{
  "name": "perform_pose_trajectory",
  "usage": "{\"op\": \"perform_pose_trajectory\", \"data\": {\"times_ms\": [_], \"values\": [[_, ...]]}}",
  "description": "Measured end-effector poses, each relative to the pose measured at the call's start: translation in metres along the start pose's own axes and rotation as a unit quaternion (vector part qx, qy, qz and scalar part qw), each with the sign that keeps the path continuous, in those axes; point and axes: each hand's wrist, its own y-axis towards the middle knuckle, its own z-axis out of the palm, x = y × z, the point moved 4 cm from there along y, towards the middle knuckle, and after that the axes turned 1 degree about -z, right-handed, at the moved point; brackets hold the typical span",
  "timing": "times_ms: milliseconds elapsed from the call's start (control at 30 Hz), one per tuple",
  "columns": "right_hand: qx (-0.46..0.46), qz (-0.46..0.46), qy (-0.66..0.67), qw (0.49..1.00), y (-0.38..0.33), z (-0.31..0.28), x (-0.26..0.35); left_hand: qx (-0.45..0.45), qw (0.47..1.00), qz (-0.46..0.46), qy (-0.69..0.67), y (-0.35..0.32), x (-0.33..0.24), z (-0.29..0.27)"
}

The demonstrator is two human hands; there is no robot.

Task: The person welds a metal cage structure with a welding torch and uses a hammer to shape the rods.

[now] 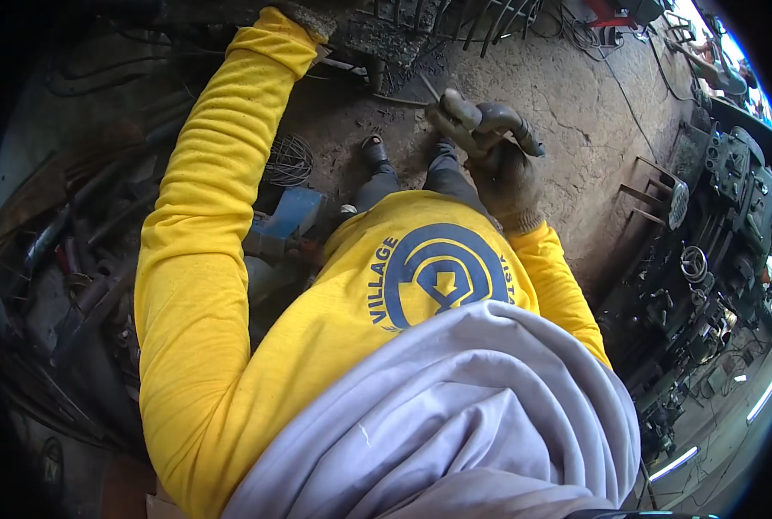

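Observation:
My right hand, in a worn, dirty glove, is raised in front of my body with its fingers curled closed. A thin, straight, rod-like piece sticks out past the fingers toward the upper left; the rest of it is hidden in the grip. My left arm stretches far forward. At its end my gloved left hand is beside a dark, cluttered metal bench, and its fingers cannot be made out.
Curved metal bars stick out at the top edge. Near my feet are a coil of wire and a blue box-like object. A metal stool and a large machine with a handwheel stand right. Cables cross the concrete floor.

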Motion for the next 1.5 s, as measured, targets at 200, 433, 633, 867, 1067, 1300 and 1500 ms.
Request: {"op": "perform_pose_trajectory", "data": {"times_ms": [200, 433, 633, 867, 1067, 1300, 1500], "values": [[-0.008, -0.024, -0.029, 0.999, 0.025, -0.001, 0.009, -0.002, 1.000, 0.002, -0.004, 0.001, -0.001, 0.001], [-0.040, 0.001, -0.037, 0.999, 0.036, 0.001, 0.007, -0.003, 1.000, 0.004, -0.007, 0.005, -0.001, 0.002], [-0.038, -0.034, -0.045, 0.998, 0.042, -0.004, 0.011, -0.031, 0.998, 0.046, -0.020, 0.005, 0.003, 0.006], [-0.022, -0.015, -0.032, 0.999, 0.041, -0.006, 0.015, -0.015, 1.000, 0.025, -0.011, 0.005, 0.002, 0.007], [-0.037, -0.032, -0.015, 0.999, 0.052, -0.008, 0.021, -0.065, 0.995, 0.062, 0.049, -0.006, 0.004, 0.008], [-0.041, -0.048, -0.049, 0.997, 0.058, -0.014, 0.028, -0.021, 0.998, 0.038, -0.043, 0.009, -0.002, 0.006], [-0.048, -0.066, -0.082, 0.993, 0.058, -0.012, 0.024, -0.026, 0.999, 0.031, -0.024, 0.005, -0.002, 0.005]]}}
